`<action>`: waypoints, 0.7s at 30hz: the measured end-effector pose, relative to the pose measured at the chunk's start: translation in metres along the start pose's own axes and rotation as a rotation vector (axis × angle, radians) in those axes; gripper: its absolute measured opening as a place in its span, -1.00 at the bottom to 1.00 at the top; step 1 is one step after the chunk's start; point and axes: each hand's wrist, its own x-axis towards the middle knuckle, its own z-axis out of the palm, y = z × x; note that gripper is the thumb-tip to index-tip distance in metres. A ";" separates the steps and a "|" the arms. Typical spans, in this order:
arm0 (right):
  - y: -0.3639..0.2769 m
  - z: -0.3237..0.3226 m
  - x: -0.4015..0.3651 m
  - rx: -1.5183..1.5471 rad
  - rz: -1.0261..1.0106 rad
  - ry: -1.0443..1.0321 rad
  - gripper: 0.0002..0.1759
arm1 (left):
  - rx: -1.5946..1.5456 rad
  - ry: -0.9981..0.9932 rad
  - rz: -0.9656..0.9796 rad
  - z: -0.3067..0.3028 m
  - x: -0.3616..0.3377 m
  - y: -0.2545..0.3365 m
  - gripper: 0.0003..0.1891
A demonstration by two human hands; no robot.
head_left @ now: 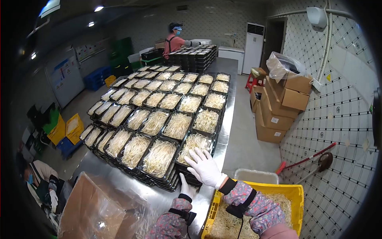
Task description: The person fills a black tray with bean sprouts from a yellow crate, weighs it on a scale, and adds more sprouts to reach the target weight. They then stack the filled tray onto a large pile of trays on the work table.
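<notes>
My right hand [205,167], in a white glove, lies with its fingers spread on the bean sprouts in the nearest right tray [195,146]. Lower down, my left hand [186,186], also gloved, is against the near side of that same tray stack, its thumb up and its other fingers mostly hidden. Black trays of bean sprouts [160,157] stand in stacked rows over the metal table [229,115]. Below my right forearm is a yellow crate [294,199] with loose sprouts.
An open cardboard box [89,207] with plastic lining stands at the near left. A person [174,42] works beside far tray stacks; another person [43,183] is at the lower left. Cardboard boxes [274,115] and a red-handled tool [310,155] stand by the right wall.
</notes>
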 end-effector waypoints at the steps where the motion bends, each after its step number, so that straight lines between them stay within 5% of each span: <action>1: 0.008 0.002 0.003 0.002 0.006 0.012 -0.50 | 0.043 0.004 -0.004 0.005 0.007 0.001 0.12; 11: 0.090 0.028 0.028 -0.013 0.145 0.089 -0.46 | 0.001 -0.047 0.021 0.043 0.111 0.005 0.05; 21: 0.087 -0.017 -0.044 0.101 0.319 0.070 -0.35 | -0.254 -0.130 0.030 0.053 0.210 0.002 -0.08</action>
